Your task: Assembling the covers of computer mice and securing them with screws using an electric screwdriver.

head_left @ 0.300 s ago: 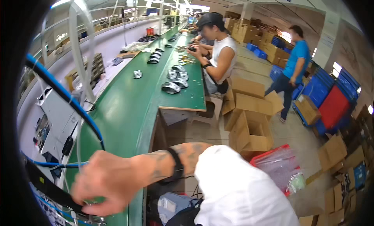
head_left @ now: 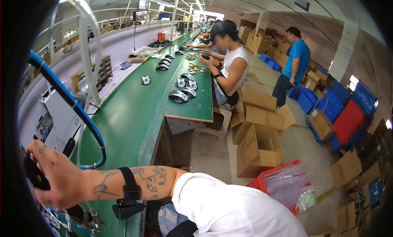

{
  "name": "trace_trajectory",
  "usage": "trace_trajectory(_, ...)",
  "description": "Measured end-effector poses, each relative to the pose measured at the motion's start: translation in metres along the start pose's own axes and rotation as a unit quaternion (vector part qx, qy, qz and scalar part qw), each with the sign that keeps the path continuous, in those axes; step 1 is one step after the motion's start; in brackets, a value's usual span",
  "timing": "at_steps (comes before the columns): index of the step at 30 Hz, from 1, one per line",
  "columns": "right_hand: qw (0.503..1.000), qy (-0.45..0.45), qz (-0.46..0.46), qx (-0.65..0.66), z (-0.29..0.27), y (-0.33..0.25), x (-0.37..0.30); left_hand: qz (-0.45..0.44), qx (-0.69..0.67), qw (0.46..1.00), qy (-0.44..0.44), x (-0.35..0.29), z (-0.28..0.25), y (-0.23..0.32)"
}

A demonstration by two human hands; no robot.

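Note:
My right hand (head_left: pixel 59 175) reaches across to the far left, its fingers wrapped round a black bar-shaped part (head_left: pixel 36 175) with a small yellow-green mark. The picture's dark rim cuts off much of that part. Just below the hand are metal clamp-like fittings (head_left: pixel 92 220) with thin tubes. A black strap (head_left: pixel 130 184) with a small box under it circles my tattooed forearm. A thick blue and black hose (head_left: pixel 77 108) bends down close behind the hand. My left hand is out of view.
Black-and-silver curved shells (head_left: pixel 179 96) lie along the green bench (head_left: pixel 131 114). A seated co-worker (head_left: pixel 231 65) in a cap holds a dark piece. Open cardboard boxes (head_left: pixel 262 151) and a red crate (head_left: pixel 282 181) stand on the floor. Another person (head_left: pixel 292 65) in blue stands beyond.
My right hand has moved left and up from the metal fittings onto the black part. My forearm has swung left, and the person in blue has shifted left in view.

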State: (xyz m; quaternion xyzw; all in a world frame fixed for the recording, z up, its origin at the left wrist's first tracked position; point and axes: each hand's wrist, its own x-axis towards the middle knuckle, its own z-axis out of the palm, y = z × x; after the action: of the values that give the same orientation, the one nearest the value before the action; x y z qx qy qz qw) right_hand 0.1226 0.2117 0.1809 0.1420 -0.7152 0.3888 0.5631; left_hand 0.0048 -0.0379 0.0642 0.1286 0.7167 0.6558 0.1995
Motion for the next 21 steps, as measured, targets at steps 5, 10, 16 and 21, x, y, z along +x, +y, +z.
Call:
trace_trajectory(5, 0.994, 0.028, -0.017, 0.103, 0.026, 0.013, 0.013, -0.067, -0.255, 0.965, 0.007, 0.028, 0.029, -0.033)
trace_trajectory(10, 0.975, 0.015, 0.083, 0.203, 0.027, 0.010, 0.018, -0.063, -0.298, 0.952, -0.006, 0.029, 0.029, -0.056)
trace_trajectory(16, 0.918, 0.071, 0.099, 0.377, 0.086, 0.055, 0.008, -0.030, -0.354, 0.934, 0.040, 0.049, 0.012, -0.098)
trace_trajectory(21, 0.947, 0.000, 0.131, 0.293, 0.082, 0.065, 0.003, -0.032, -0.381, 0.924, 0.026, 0.067, 0.014, -0.098)
